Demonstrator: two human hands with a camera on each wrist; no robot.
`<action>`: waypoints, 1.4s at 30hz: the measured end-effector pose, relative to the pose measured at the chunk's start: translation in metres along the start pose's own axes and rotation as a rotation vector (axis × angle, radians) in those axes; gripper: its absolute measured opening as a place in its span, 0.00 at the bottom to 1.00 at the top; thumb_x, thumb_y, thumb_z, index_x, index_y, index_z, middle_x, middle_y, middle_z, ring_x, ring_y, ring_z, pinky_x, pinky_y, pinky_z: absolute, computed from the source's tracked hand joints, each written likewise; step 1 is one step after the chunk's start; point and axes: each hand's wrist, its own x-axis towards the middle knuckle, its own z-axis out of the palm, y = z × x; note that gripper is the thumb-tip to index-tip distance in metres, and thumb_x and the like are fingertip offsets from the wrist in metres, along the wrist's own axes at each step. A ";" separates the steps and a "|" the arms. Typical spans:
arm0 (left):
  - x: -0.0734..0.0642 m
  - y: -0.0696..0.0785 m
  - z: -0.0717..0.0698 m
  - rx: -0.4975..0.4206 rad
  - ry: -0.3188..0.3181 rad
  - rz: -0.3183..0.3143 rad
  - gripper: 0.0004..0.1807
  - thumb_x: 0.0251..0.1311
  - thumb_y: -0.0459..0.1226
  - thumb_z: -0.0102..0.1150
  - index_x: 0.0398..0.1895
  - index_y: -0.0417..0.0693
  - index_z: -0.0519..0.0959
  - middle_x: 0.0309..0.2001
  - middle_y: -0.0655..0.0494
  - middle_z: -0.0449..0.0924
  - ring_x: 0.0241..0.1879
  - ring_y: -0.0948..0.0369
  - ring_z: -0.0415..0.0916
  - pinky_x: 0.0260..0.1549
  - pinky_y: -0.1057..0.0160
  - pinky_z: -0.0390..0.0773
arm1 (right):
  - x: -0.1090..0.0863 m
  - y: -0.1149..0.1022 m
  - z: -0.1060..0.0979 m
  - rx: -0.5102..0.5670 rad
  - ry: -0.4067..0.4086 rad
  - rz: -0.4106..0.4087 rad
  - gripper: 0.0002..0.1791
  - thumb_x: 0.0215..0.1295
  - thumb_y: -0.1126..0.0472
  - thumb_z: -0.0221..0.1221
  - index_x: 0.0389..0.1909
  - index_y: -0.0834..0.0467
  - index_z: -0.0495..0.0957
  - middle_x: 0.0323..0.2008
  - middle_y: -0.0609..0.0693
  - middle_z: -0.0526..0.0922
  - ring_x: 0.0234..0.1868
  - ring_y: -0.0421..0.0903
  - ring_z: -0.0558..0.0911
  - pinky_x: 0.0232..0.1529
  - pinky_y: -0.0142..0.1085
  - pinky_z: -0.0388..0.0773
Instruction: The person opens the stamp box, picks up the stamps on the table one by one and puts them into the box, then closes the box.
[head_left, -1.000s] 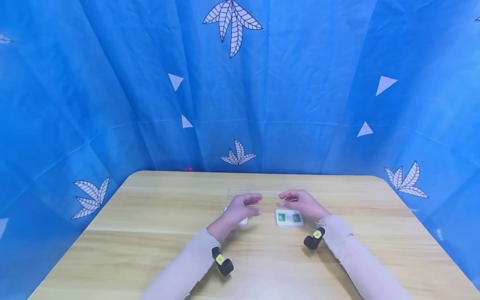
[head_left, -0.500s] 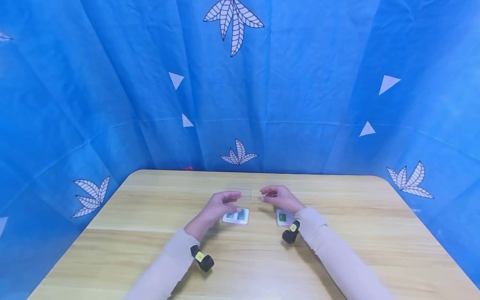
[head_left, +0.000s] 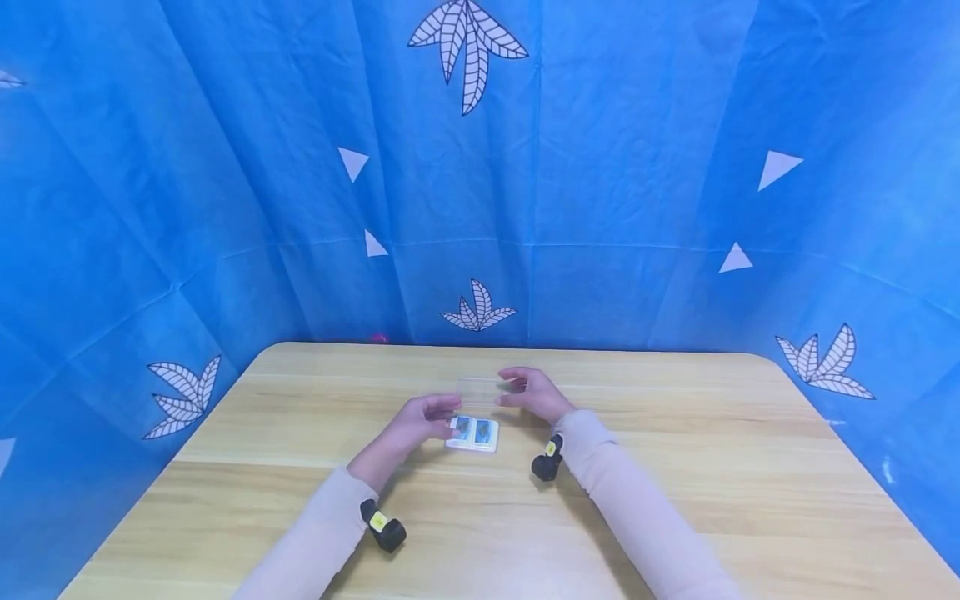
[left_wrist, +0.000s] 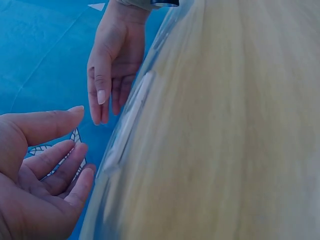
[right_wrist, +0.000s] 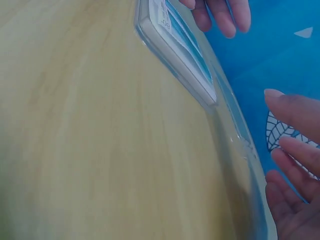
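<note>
On the wooden table, a flat white case (head_left: 472, 435) with two blue pictures lies between my hands in the head view. A thin clear plastic sheet or lid (head_left: 478, 390) lies just behind it. My left hand (head_left: 417, 420) hovers at the case's left side, thumb over its corner; whether it touches is unclear. Behind and right of the case is my right hand (head_left: 536, 392), fingertips by the clear piece's right edge. Both wrist views show nothing gripped: left hand (left_wrist: 42, 175) and right hand (right_wrist: 297, 160) have loosely bent fingers, thumbs apart. The white case (right_wrist: 180, 55) appears edge-on there.
A light wooden table (head_left: 225, 483) with rounded far corners carries everything. Behind it hangs a blue curtain (head_left: 615, 167) printed with leaves and triangles. The case with green pictures, seen earlier, is hidden by the right arm. Each wrist wears a small black camera (head_left: 384, 527).
Both hands have moved left, the right one also slightly away from me. The blue-picture case, mostly covered before, now shows; the green-picture case has become covered by the right arm.
</note>
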 end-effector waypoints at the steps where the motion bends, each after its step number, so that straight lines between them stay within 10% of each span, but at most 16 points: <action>1: 0.000 -0.001 0.000 0.006 0.003 -0.005 0.32 0.45 0.25 0.65 0.59 0.41 0.73 0.58 0.45 0.75 0.58 0.49 0.71 0.59 0.53 0.71 | 0.001 0.000 0.001 -0.005 0.002 -0.001 0.33 0.49 0.61 0.69 0.59 0.61 0.72 0.56 0.57 0.75 0.57 0.55 0.73 0.61 0.47 0.69; 42: 0.001 -0.018 -0.005 -0.005 -0.003 -0.037 0.34 0.40 0.21 0.64 0.59 0.36 0.72 0.59 0.42 0.73 0.57 0.49 0.72 0.57 0.57 0.73 | 0.005 -0.006 0.012 -0.275 0.002 0.014 0.35 0.45 0.61 0.72 0.57 0.64 0.73 0.55 0.59 0.75 0.57 0.55 0.72 0.64 0.48 0.65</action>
